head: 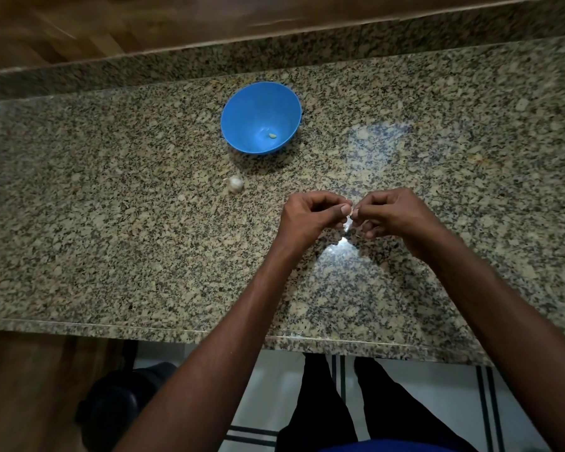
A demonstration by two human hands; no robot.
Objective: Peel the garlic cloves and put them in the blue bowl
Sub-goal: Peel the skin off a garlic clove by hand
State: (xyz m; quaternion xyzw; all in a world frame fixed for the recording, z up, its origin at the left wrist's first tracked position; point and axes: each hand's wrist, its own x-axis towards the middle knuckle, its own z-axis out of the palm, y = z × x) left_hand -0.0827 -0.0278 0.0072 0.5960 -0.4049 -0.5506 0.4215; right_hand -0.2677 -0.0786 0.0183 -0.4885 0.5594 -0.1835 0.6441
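Garlic clove (349, 213) is pinched between left hand (310, 216) and right hand (395, 216) over the table (111, 207); blue bowl (242, 125) sits up-left (left hand's nearer), one clove already in.

Speckled granite counter (111, 223), wooden wall panel (62, 24), striped white floor (437, 402).

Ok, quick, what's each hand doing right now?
Left hand: fingers curled, pinching the garlic clove.
Right hand: fingers curled, pinching the same clove from the other side.
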